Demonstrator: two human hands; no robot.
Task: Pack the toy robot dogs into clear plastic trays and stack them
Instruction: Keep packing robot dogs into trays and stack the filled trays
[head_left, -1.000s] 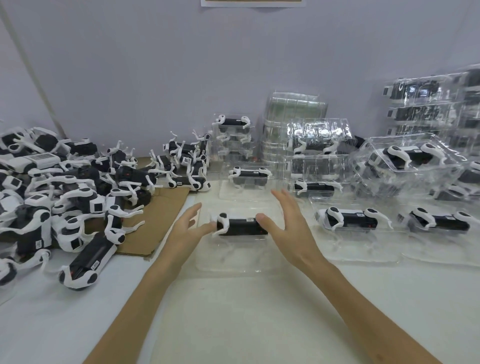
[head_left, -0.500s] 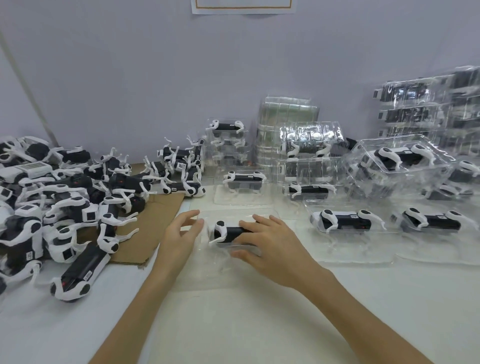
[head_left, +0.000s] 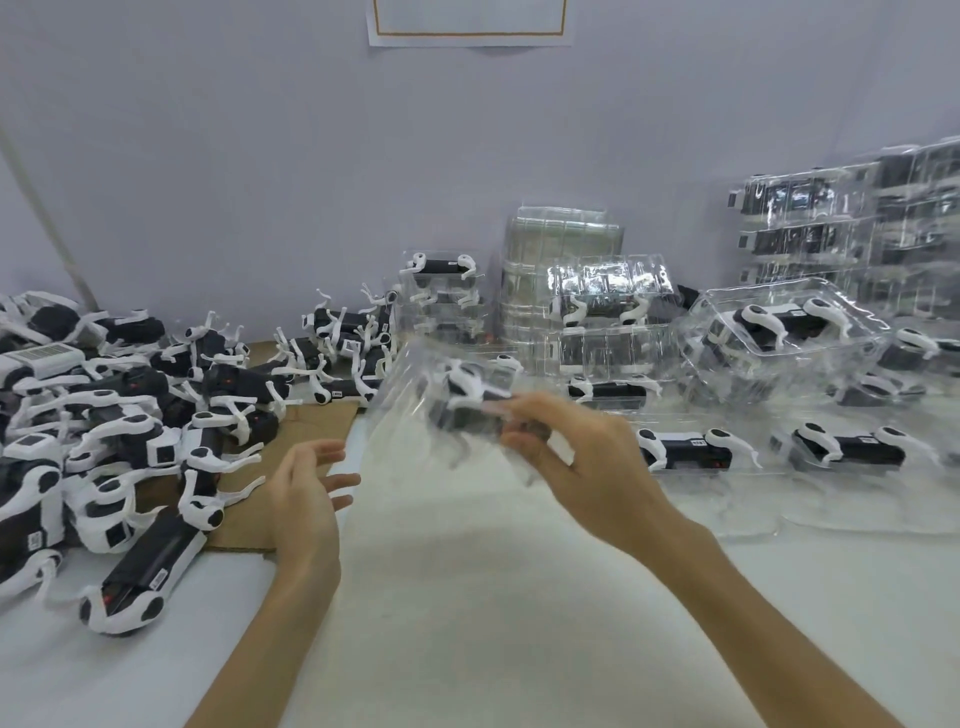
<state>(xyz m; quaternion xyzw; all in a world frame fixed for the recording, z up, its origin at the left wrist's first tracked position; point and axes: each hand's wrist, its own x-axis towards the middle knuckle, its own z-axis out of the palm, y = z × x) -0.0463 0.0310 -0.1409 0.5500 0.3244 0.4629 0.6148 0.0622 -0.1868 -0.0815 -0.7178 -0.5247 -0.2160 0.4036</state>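
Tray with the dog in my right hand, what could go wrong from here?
1. Only the right hand grips the tray, which looks tilted; the dog could slide out while the left hand is off it.
2. The packed trays behind sit close; swinging it in might knock the slanted top tray loose.

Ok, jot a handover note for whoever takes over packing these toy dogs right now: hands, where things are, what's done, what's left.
Left hand: open, holding nothing, beside the cardboard.
Right hand: fingers grip a clear tray with one toy dog inside, held above the table; blurred.
Done: filled trays lie singly at right; stacked trays at back right.
Left: stack the held tray; pack the loose dogs piled at left, using the empty trays at back centre.
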